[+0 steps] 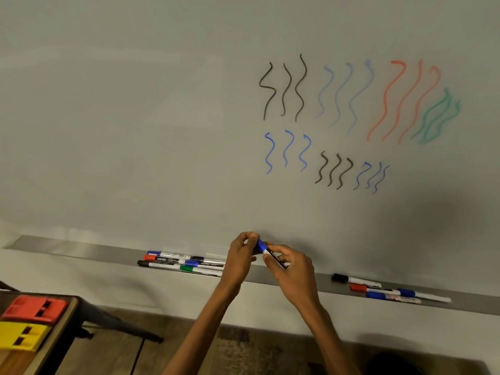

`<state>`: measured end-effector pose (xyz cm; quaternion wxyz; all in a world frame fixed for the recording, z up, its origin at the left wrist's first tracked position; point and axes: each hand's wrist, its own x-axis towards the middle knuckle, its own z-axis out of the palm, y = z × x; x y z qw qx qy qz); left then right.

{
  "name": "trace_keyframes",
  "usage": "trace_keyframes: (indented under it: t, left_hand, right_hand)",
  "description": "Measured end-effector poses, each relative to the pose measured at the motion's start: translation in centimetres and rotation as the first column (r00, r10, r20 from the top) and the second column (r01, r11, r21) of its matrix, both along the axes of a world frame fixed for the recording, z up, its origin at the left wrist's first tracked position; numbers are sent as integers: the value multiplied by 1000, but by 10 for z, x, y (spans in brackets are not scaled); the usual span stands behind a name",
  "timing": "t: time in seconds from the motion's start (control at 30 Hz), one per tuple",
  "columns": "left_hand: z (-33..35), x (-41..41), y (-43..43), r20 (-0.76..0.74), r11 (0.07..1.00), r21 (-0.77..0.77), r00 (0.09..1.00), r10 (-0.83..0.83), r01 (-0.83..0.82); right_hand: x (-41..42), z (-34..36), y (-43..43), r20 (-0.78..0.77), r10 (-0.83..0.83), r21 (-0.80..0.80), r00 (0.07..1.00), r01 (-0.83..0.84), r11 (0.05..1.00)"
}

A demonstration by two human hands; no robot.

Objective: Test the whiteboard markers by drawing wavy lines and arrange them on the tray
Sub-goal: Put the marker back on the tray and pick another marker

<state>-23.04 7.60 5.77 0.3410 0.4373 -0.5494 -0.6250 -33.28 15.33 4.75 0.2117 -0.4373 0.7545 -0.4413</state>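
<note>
Two hands meet just above the middle of the grey tray [81, 251]. The left hand [242, 257] has its fingers curled round the blue cap [261, 245] of a blue marker [276, 258]. The right hand [293, 269] pinches the dark body of the same marker between thumb and fingers. The marker is tilted, cap end up and to the left, close to the whiteboard [135, 131]. I cannot tell if the cap is pushed all the way on.

The tray runs along the bottom edge of the whiteboard. A left pile [184, 262] of markers lies on it just beside the left hand, with blue, red, black and green caps. A right pile [389, 290] lies on it further off to the right, with black, red and blue caps. Bare tray shows between the right hand and the right pile. A long bare stretch runs left of the left pile.

The word "camlin" is on the marker in the hands and on a red-capped one in the left pile. Other writing is too small to read.

Wavy lines [351, 104] in black, blue, red and green fill the right part of the board. Down at the left, a red block [35, 307] and a yellow block [21, 336] sit on a wooden table [65, 328].
</note>
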Motion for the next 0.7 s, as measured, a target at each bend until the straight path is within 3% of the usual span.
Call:
trace_keyframes:
  t: [0.1,0.23,0.57,0.7]
  left_hand:
    - [-2,1,0,-38,1000,8,999,-11,11]
    - [-8,-1,2,-108,992,128,994,10,4]
    - [-25,-1,-4,-137,961,273,991,7,31]
    - [-34,7,-18,-124,959,281,992,14,22]
  right_hand:
    - [4,2,0,-32,3,12,999,-2,1000]
    - [13,-4,-1,-59,-38,18,998,39,999]
    - [12,-25,-12,66,-52,39,996,50,998]
    - [4,-35,-25,97,40,63,994,-47,997]
